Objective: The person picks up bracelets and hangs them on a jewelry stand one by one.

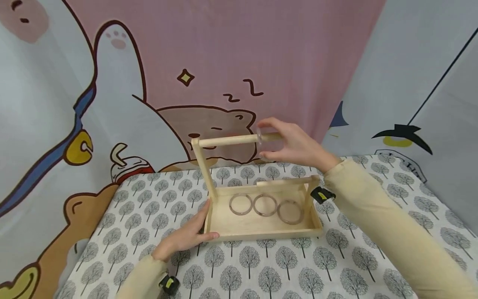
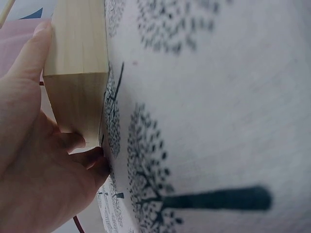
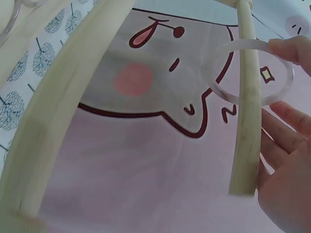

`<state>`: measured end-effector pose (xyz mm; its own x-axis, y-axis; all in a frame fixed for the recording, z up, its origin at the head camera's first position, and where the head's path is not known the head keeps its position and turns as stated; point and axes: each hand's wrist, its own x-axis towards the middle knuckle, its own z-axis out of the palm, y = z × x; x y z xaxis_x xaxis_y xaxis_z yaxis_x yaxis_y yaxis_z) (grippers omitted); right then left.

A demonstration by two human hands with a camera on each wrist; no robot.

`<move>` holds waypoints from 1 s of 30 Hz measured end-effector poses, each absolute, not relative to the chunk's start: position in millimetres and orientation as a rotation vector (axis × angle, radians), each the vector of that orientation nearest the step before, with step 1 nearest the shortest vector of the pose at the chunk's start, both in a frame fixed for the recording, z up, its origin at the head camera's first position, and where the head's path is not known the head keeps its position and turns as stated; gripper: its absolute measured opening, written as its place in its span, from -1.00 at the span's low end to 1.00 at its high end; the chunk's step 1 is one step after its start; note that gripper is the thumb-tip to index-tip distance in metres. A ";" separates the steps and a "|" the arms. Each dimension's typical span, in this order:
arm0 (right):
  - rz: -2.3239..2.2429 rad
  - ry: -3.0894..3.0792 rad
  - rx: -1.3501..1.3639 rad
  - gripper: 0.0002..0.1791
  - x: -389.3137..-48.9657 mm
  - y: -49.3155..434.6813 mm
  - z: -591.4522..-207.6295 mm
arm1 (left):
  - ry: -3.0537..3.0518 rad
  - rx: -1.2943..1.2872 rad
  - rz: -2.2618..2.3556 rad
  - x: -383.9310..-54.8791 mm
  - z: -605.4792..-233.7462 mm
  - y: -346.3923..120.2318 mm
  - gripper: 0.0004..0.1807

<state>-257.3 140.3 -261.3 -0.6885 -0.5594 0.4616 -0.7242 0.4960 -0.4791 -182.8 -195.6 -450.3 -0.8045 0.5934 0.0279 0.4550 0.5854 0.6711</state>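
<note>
Between thumb and fingers, my right hand (image 1: 298, 143) pinches a translucent bangle (image 1: 259, 137). The bangle encircles the upper wooden rod (image 1: 231, 140) near that rod's free right end, as the right wrist view also shows. A tall post (image 1: 205, 170) carries this rod at the left of a pale wooden tray stand (image 1: 261, 236). My left hand (image 1: 186, 236) grips the tray's left end, with the thumb along the front wall and the fingers at the end wall (image 2: 77, 109). Three more bangles (image 1: 240, 214) lie in a row on the tray floor.
A shorter post at the tray's right end bears a lower rod (image 1: 284, 182), which points left over the tray's back wall. Under the stand is a tree-print tablecloth (image 1: 246, 270). Behind the table hangs a cartoon-print curtain (image 1: 209, 50).
</note>
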 end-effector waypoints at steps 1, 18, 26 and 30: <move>0.973 -2.498 1.099 -0.31 -257.4 137.6 -259.5 | 2.621 0.878 1.017 -183.8 -449.2 -195.9 0.15; 0.955 -2.500 1.175 -0.28 -256.2 96.6 -259.8 | 2.618 0.878 0.994 -186.9 -448.7 -194.3 0.14; 0.968 -2.525 1.184 -0.23 -256.6 78.5 -258.1 | 2.626 0.875 1.015 -187.7 -444.7 -195.3 0.13; 0.929 -2.533 1.163 -0.23 -255.9 71.5 -263.9 | 2.610 0.877 1.014 -184.1 -448.2 -196.3 0.12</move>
